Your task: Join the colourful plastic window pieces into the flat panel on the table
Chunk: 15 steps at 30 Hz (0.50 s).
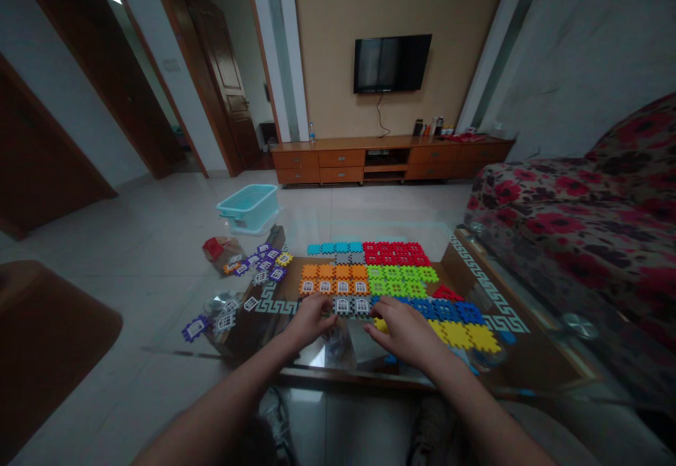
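Note:
My left hand (310,319) lies over the left end of a row of grey interlocking plastic tiles (353,305) with white window inserts. Its thumb and fingers are apart, touching or just above the tiles, and it hides part of the row. At the row's other end, my right hand (398,322) is spread, thumb away from the forefinger. It covers the left part of the blue tiles (444,309) and yellow tiles (458,334). Just beyond both hands are orange tiles (334,272), their near row fitted with white windows, and lime green tiles (397,281).
Red tiles (396,253) and light blue tiles (335,248) lie farther back on the glass table (364,357). Purple window tiles (264,262) are piled at left, near loose white window pieces (226,319). A turquoise tub (248,207) stands beyond; a floral sofa (570,191) is at right.

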### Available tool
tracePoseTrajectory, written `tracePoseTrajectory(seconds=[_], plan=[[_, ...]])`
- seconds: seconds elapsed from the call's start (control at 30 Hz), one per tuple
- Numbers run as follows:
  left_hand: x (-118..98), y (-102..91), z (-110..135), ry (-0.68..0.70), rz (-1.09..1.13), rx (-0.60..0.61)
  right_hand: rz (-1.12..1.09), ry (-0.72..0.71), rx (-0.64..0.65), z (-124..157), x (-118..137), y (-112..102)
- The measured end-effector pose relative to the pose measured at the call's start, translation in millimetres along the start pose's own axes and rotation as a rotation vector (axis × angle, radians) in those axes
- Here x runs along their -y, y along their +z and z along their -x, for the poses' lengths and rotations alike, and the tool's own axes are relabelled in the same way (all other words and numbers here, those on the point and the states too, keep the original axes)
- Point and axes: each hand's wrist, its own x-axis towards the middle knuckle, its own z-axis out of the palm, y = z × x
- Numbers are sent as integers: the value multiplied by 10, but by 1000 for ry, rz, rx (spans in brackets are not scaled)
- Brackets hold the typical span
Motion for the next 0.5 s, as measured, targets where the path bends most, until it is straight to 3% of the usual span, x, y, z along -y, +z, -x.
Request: tracePoseTrajectory(seconds=[0.27, 0.4, 0.5], plan=[[-78, -100, 38, -101, -29, 58, -4, 1, 3, -6, -1, -11], [-66, -366, 62, -123, -72, 107, 10, -1, 4, -8, 0, -15], [79, -647, 44, -156, -138, 20, 20, -10, -2, -13, -8, 5]])
